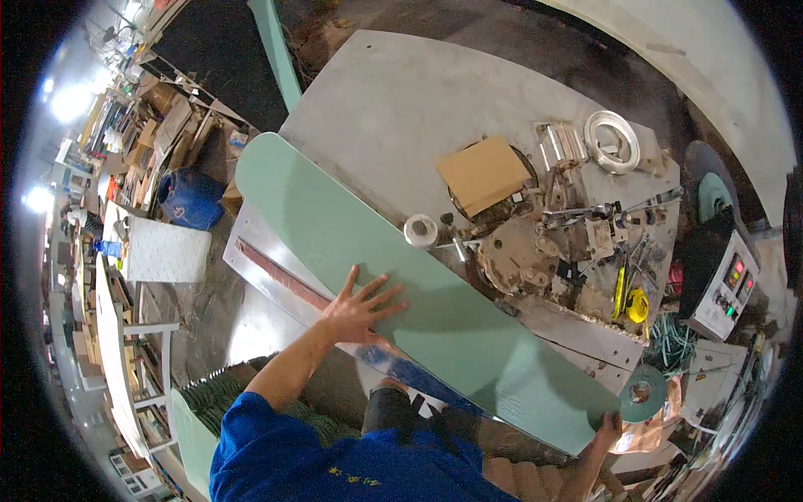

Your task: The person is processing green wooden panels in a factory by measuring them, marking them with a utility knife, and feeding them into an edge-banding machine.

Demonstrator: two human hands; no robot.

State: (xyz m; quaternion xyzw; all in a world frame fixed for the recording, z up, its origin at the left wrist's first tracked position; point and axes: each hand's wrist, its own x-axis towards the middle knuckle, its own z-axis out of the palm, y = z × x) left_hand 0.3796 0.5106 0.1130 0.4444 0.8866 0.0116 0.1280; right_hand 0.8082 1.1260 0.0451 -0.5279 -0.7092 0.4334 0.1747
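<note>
Left hand (pixel 361 314) splayed on green board (pixel 376 268), right hand (pixel 608 431) at end.

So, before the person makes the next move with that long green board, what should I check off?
1. Left-hand grip on the green board: ok, fingers spread over it.
2. Right-hand grip at the board's right end: ok, though how firmly, cannot tell.
3. Whole board within the grey table: not ok; in this view its left end shows past the edge.
4. White roll not touching the board: cannot tell; very close.
5. Cardboard piece off the board: ok.
</note>
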